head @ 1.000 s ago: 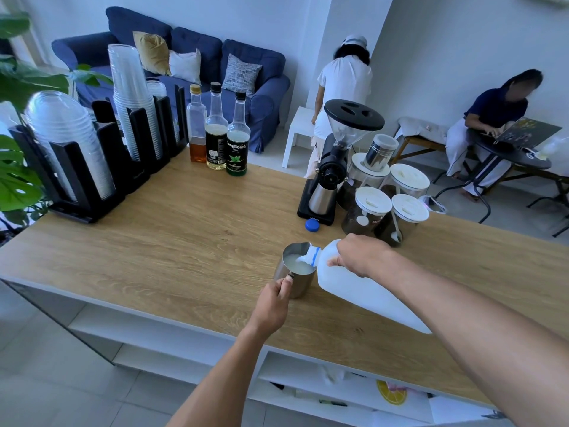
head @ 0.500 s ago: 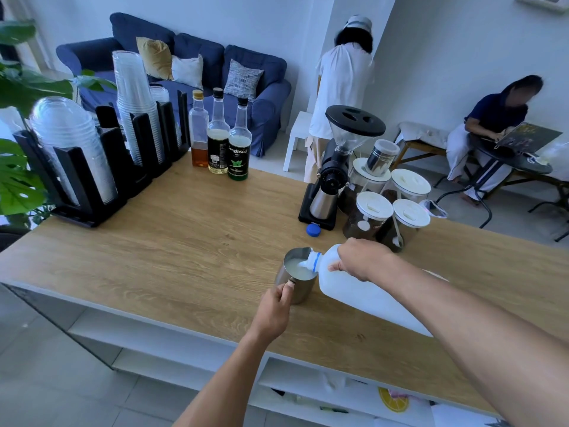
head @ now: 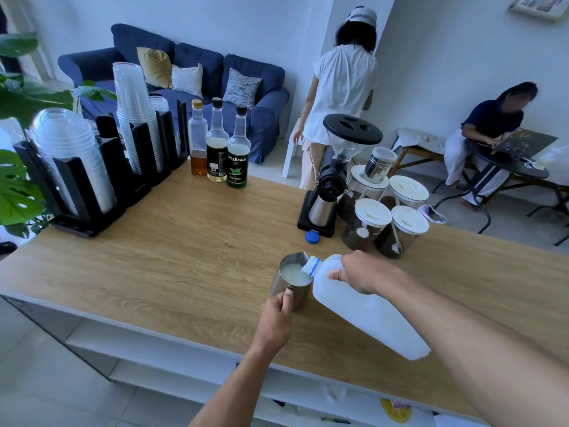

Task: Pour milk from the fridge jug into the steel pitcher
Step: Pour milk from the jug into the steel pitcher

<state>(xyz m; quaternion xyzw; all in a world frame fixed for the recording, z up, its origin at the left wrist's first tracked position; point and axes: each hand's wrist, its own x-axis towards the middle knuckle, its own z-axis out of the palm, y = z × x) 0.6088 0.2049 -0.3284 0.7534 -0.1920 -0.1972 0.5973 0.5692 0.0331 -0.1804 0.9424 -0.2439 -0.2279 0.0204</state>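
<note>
The steel pitcher (head: 281, 280) stands on the wooden counter (head: 184, 248) near its front edge, with white milk inside up to a high level. My left hand (head: 275, 323) grips the pitcher's handle from the near side. The white plastic milk jug (head: 363, 309) is tipped far over to the left, its open mouth with a blue ring over the pitcher's rim. My right hand (head: 365, 271) is closed on the jug's handle near its neck.
A blue jug cap (head: 312, 237) lies behind the pitcher by a black coffee grinder (head: 332, 186) and several lidded jars (head: 369, 220). Three syrup bottles (head: 218, 149) and a cup rack (head: 101, 167) stand at the back left. One person stands and another sits beyond the counter.
The milk level in the pitcher has risen. Both hands hold as before and the jug stays tipped. The person in white beyond the counter has straightened up.
</note>
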